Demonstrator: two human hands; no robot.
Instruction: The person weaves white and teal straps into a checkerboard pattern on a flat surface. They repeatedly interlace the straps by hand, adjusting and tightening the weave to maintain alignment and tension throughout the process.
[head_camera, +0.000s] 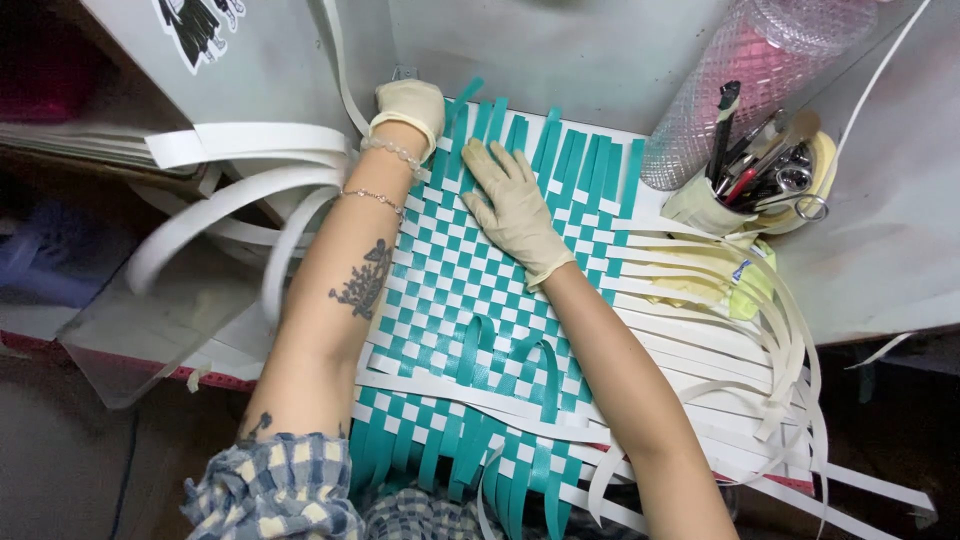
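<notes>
The woven mat (470, 290) is smooth, slightly glossy plastic strips, teal and white. Both hands wear thin matt rubber gloves. Beside the mat, the bottle (740, 80) is clear faceted plastic.

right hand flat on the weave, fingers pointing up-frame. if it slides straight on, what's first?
The right hand would likely cross the woven mat's loose teal strip ends, then bare grey tabletop; nothing else shows in line.

Cream gloves on both hands (515, 205), beaded bracelets, forearm tattoo, checked sleeve.
</notes>
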